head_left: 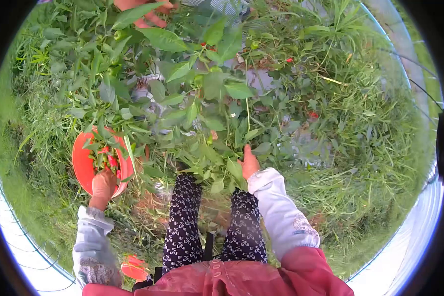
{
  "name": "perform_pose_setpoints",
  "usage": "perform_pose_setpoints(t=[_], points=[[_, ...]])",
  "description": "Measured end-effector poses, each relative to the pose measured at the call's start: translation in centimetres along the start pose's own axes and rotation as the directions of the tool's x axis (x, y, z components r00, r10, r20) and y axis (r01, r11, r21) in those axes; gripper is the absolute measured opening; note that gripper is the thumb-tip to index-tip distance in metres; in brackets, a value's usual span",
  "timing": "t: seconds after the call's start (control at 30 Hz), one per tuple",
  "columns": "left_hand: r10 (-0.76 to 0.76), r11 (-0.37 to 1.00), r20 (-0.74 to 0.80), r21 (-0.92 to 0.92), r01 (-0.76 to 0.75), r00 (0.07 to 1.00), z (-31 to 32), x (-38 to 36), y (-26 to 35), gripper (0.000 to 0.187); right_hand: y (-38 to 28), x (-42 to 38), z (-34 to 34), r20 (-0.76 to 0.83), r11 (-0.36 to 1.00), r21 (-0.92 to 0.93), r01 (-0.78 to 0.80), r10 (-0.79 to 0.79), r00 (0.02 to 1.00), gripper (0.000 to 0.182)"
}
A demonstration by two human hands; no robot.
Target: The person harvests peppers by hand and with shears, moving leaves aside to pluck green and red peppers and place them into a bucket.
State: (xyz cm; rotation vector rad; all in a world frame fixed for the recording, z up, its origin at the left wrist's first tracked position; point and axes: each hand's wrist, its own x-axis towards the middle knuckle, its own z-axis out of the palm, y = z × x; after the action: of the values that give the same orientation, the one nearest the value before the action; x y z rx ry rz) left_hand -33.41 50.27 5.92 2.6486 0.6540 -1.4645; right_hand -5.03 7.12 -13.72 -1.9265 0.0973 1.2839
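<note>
My left hand [104, 183] reaches into an orange-red bucket [80, 165] at the left, its fingers curled down among the peppers. Inside the bucket lie red and green chili peppers [113, 161], partly covered by leaves. At the lower edge of a leafy pepper plant [190, 113], my right hand [250, 164] is closed against the foliage with one digit pointing up. Leaves hide most of its fingers, and I cannot make out what is between them. Small green peppers [198, 80] hang on the plant.
Another person's hand [155, 16] is in the leaves at the top. A second orange-red object [134, 268] lies by my legs at lower left. Grass [365, 133] and weeds cover the ground at right, with several red peppers [312, 115] among them.
</note>
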Motion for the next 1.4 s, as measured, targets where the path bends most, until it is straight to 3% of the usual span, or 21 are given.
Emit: perform_pose_setpoints(t=[0.03, 0.07, 0.13, 0.2, 0.23, 0.3, 0.4, 0.43, 0.47, 0.53, 0.57, 0.6, 0.67, 0.7, 0.77, 0.8, 0.87, 1.0, 1.23, 1.33, 1.4], points=[[0.212, 0.946, -0.022, -0.247, -0.211, 0.977, -8.8, -2.2, 7.3, 0.012, -1.0, -0.5, 0.5, -0.020, 0.994, -0.108, 0.024, -0.026, 0.999, 0.052], [0.375, 0.827, -0.218, -0.361, -0.432, 0.901, -13.2, -3.5, 10.8, 0.013, -2.9, -1.5, 0.3, -0.034, 0.986, -0.164, 0.034, -0.040, 0.999, 0.053], [0.634, 0.293, -0.278, -0.777, -0.557, 0.721, -18.6, -3.5, 14.9, 0.015, -7.6, -3.6, -0.1, -0.046, 0.948, -0.316, 0.028, -0.045, 0.998, 0.054], [0.592, 0.056, -0.400, -0.845, -0.531, 0.699, -24.3, -3.2, 17.1, 0.011, -7.2, -3.1, -0.2, -0.046, 0.912, -0.409, 0.001, -0.021, 0.999, 0.055], [0.553, -0.024, -0.462, -0.841, -0.541, 0.693, -26.2, -2.4, 17.5, 0.010, -4.1, -0.9, 0.2, -0.020, 0.987, -0.159, 0.005, -0.009, 1.000, 0.055], [0.510, 0.126, -0.398, -0.843, -0.524, 0.763, -27.4, -0.8, 18.3, 0.011, -0.3, 1.5, 0.1, 0.109, 0.967, 0.254, -0.013, -0.016, 0.994, 0.056], [0.540, 0.402, -0.339, -0.700, -0.590, 0.770, -26.1, 0.5, 20.9, 0.011, -4.0, 0.6, -2.4, 0.283, 0.984, 0.125, 0.127, -0.158, 0.946, 0.058], [0.556, 0.393, -0.318, -0.714, -0.580, 0.768, -25.6, 0.4, 21.6, 0.011, -8.4, -1.4, -3.7, 0.363, 0.990, 0.081, 0.120, -0.141, 0.921, 0.058], [0.587, 0.390, -0.315, -0.698, -0.601, 0.746, -25.3, 0.6, 22.3, 0.012, -14.7, -3.4, -5.5, 0.484, 0.975, 0.203, -0.086, -0.024, 0.875, 0.058], [0.625, 0.379, -0.304, -0.687, -0.620, 0.719, -24.4, 1.0, 24.0, 0.013, -17.5, -4.0, -6.5, 0.548, 0.943, 0.259, -0.208, 0.034, 0.836, 0.058], [0.605, 0.232, -0.462, -0.677, -0.698, 0.649, -23.7, 1.1, 25.7, 0.015, -18.2, -4.1, -6.6, 0.615, 0.902, 0.301, -0.309, 0.064, 0.786, 0.058], [0.554, 0.085, -0.607, -0.640, -0.764, 0.570, -23.0, 1.1, 27.2, 0.017, -18.7, -4.4, -6.6, 0.614, 0.899, 0.302, -0.318, 0.072, 0.786, 0.058], [0.605, 0.160, -0.605, -0.544, -0.824, 0.517, -22.0, 1.3, 29.2, 0.026, -19.5, -4.6, -6.3, 0.542, 0.919, 0.164, -0.359, 0.221, 0.811, 0.057], [0.694, 0.275, -0.543, -0.407, -0.871, 0.473, -21.5, 1.4, 30.1, 0.032, -18.2, -4.0, -5.2, 0.535, 0.906, 0.341, -0.251, 0.033, 0.844, 0.055], [0.808, 0.395, -0.419, -0.138, -0.908, 0.415, -19.7, 1.5, 30.8, 0.038, -18.0, -4.0, -5.6, 0.539, 0.931, 0.202, -0.304, 0.154, 0.828, 0.055], [0.807, 0.395, -0.418, -0.140, -0.908, 0.416, -19.5, 1.3, 30.5, 0.038, -18.9, -4.3, -5.8, 0.528, 0.935, 0.061, -0.349, 0.266, 0.806, 0.054], [0.853, 0.410, -0.275, -0.171, -0.896, 0.443, -18.9, 1.0, 29.9, 0.031, -19.3, -4.4, -6.1, 0.541, 0.917, 0.100, -0.385, 0.275, 0.795, 0.053], [0.847, 0.400, -0.324, -0.137, -0.906, 0.422, -17.4, 1.6, 27.8, 0.026, -17.0, -3.3, -4.6, 0.505, 0.914, 0.270, -0.303, 0.134, 0.853, 0.051], [0.851, 0.431, -0.307, -0.058, -0.900, 0.427, -16.3, 2.0, 27.7, 0.019, -17.6, -3.9, -5.1, 0.555, 0.876, 0.223, -0.427, 0.246, 0.795, 0.046], [0.848, 0.429, -0.295, -0.108, -0.897, 0.441, -16.2, 1.7, 28.1, 0.027, -15.0, -2.8, -4.6, 0.423, 0.986, -0.038, -0.164, 0.165, 0.891, 0.051], [0.823, 0.398, -0.386, -0.134, -0.908, 0.418, -17.9, 0.8, 27.8, 0.031, -13.6, -2.6, -4.1, 0.365, 0.986, -0.076, -0.148, 0.166, 0.916, 0.049]])
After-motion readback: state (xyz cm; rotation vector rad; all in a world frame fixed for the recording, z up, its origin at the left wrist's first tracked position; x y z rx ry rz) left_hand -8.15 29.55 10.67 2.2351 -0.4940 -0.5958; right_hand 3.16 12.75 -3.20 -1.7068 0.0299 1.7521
